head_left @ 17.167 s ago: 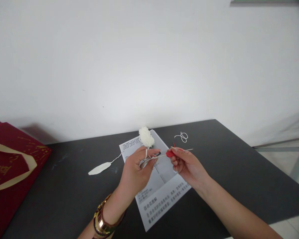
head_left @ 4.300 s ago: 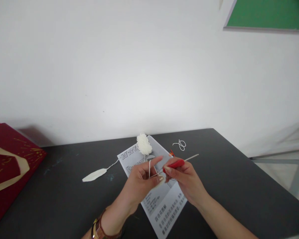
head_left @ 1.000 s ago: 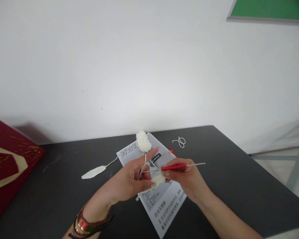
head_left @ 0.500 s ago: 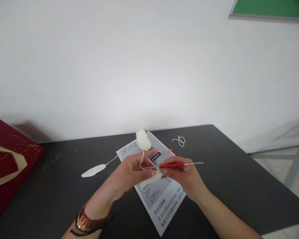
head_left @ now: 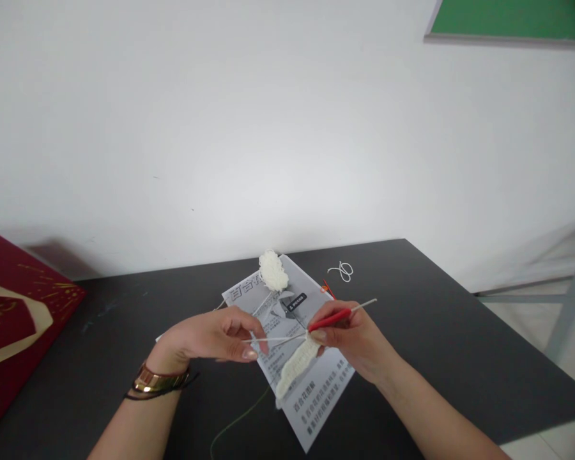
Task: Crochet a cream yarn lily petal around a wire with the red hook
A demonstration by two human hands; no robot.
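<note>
My right hand (head_left: 352, 337) is closed around a red-handled crochet hook (head_left: 336, 315), its metal tip angled up to the right. A cream crocheted strip (head_left: 296, 365) hangs from the hook end, down over the sheet. My left hand (head_left: 211, 335) pinches the white yarn strand (head_left: 273, 339), pulled taut toward the hook. The strand leads back to a small white yarn ball (head_left: 273, 271) at the top of a printed instruction sheet (head_left: 316, 396) on the black table (head_left: 436, 332).
A red bag (head_left: 14, 326) with gold print lies at the table's left end. A loose loop of white yarn (head_left: 341, 271) and a small red item (head_left: 326, 289) lie beyond the sheet. A thin green thread (head_left: 234, 421) trails toward the front edge. A white wall stands behind.
My left hand has drawn leftward away from the hook, stretching the yarn. The crocheted strip now hangs free below the hook. The hook's tip has tilted upward.
</note>
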